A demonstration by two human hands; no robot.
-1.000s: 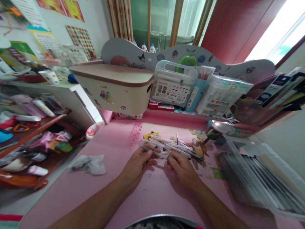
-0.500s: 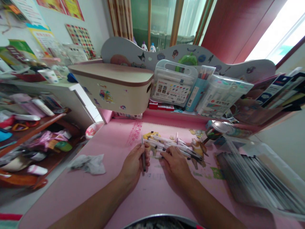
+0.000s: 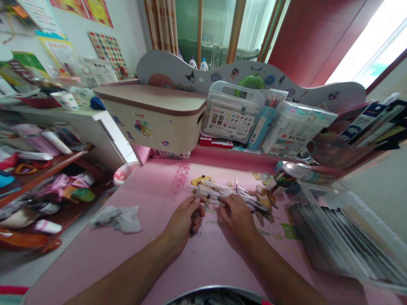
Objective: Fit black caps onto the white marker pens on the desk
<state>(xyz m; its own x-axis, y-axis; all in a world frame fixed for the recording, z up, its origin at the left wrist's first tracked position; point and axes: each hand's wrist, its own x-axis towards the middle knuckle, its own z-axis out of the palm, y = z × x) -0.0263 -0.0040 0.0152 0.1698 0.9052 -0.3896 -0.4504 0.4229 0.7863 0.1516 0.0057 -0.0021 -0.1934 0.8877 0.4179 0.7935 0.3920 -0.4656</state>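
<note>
My left hand [image 3: 186, 218] is closed around a pen [image 3: 199, 191], whose pale end sticks up past the thumb and whose dark end shows below the fingers. A loose pile of pens [image 3: 244, 197], white and clear barrels with several dark ends, lies on the desk just beyond both hands. My right hand [image 3: 237, 214] rests at the near side of that pile, its fingers curled down and drawn together. What lies under those fingers is hidden.
A clear plastic bin [image 3: 356, 199] of dark, thin upright items stands at right. A crumpled tissue [image 3: 117, 218] lies on the pink desk [image 3: 104, 254] at left. A round metal-rimmed container [image 3: 219, 288] is at the near edge. A lidded box [image 3: 152, 123] and marker cases [image 3: 233, 112] line the shelf.
My left hand has shifted slightly right and turned the pen, so less of its dark part shows. My right hand's fingers have curled in more at the pile.
</note>
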